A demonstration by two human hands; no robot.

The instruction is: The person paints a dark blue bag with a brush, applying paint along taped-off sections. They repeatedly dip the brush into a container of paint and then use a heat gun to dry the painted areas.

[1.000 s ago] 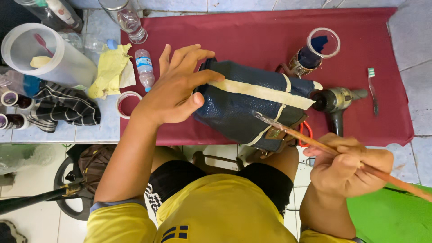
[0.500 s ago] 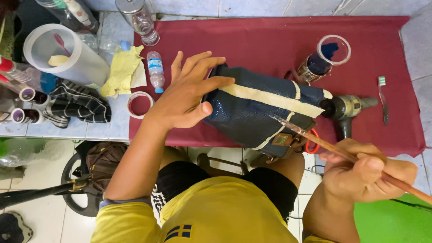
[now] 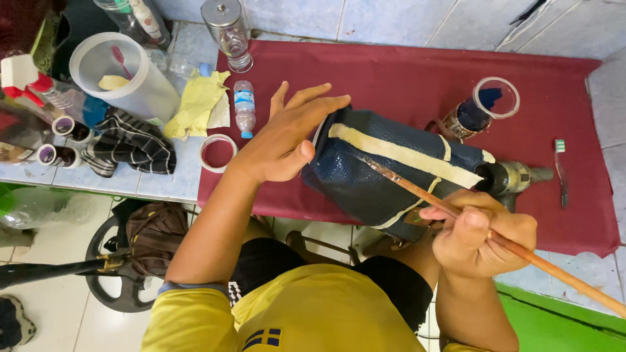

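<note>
A dark blue textured bag [image 3: 365, 182] with strips of cream masking tape lies on a maroon cloth [image 3: 404, 78]. My left hand [image 3: 287, 133] presses flat against the bag's left end, fingers spread. A long wooden-handled paintbrush [image 3: 417, 189] sits in my right hand [image 3: 479, 231], which is closed around the handle. The brush tip rests on the bag's top, just below the long tape strip.
A glass jar with dark liquid [image 3: 479, 111], a hair dryer [image 3: 515, 177] and a toothbrush [image 3: 561, 169] lie to the right. A tape roll [image 3: 217, 153], small bottle [image 3: 244, 107], yellow cloth [image 3: 195, 104], white tub [image 3: 124, 75] and checked cloth [image 3: 127, 143] are on the left.
The view has shifted slightly. My right hand has brought the brush tip up onto the bag's surface. My left hand stays on the bag's left end.
</note>
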